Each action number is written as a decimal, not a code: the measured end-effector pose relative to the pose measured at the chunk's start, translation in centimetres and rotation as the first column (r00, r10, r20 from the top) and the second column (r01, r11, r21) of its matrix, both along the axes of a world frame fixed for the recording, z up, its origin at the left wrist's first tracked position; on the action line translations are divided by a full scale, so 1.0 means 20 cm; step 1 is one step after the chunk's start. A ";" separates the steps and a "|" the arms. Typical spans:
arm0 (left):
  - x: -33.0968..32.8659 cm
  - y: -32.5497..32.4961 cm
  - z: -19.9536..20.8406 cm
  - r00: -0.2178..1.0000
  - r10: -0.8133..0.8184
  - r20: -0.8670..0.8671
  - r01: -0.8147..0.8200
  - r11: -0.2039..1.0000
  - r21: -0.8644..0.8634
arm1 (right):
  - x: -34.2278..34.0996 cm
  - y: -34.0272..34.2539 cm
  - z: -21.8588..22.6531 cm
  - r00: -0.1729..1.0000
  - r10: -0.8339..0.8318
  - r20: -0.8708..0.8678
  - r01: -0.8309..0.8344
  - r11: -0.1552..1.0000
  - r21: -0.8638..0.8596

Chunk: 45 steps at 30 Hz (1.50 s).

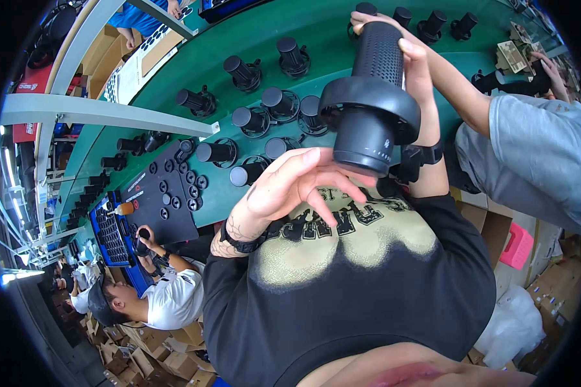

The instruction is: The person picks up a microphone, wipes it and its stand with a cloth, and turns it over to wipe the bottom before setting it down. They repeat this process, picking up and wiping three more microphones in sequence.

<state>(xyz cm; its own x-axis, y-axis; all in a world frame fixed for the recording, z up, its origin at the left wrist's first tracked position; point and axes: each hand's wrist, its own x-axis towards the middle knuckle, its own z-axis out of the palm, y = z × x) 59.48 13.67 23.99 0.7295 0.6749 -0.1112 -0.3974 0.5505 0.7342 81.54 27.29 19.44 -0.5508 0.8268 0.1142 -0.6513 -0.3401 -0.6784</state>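
Observation:
My right hand [419, 77] is closed around the upper, perforated part of a black cylindrical device [361, 138], its thumb along the side. A wide black ring circles the device's middle. Its smooth lower end, with small light markings, tilts down toward me. Just beside that end is my left hand [290, 184], fingers spread; some fingertips pass behind it, and whether they touch it I cannot tell. Behind both hands, several similar black cylinders [281, 103] stand or lean in round black bases on the green table [213, 97].
At right, a co-worker in a grey shirt [536, 155] reaches an arm across behind my device. Another worker [174, 297] sits at left by a dark mat [168, 193] with small round parts. A metal frame bar [110, 113] crosses the left side. Cardboard boxes [142, 361] lie below.

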 end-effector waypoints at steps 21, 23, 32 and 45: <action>0.02 -0.05 -0.04 0.694 0.605 -0.390 -0.434 0.784 0.443 | -0.11 0.01 -0.01 0.992 -0.116 -0.050 0.126 0.950 0.287; 0.02 -0.06 -0.01 0.690 0.616 -0.380 -0.435 0.772 0.463 | -0.12 -0.01 0.04 0.992 -0.110 -0.067 0.125 0.948 0.294; 0.04 -0.07 0.01 0.789 0.544 -0.287 -0.467 0.834 0.294 | -0.22 -0.04 0.20 0.966 -0.091 -0.243 0.127 0.982 0.139; -0.02 -0.04 0.23 0.502 0.864 -0.016 -0.633 0.381 0.674 | -0.21 0.10 0.18 0.921 -0.382 -0.076 0.389 0.910 0.145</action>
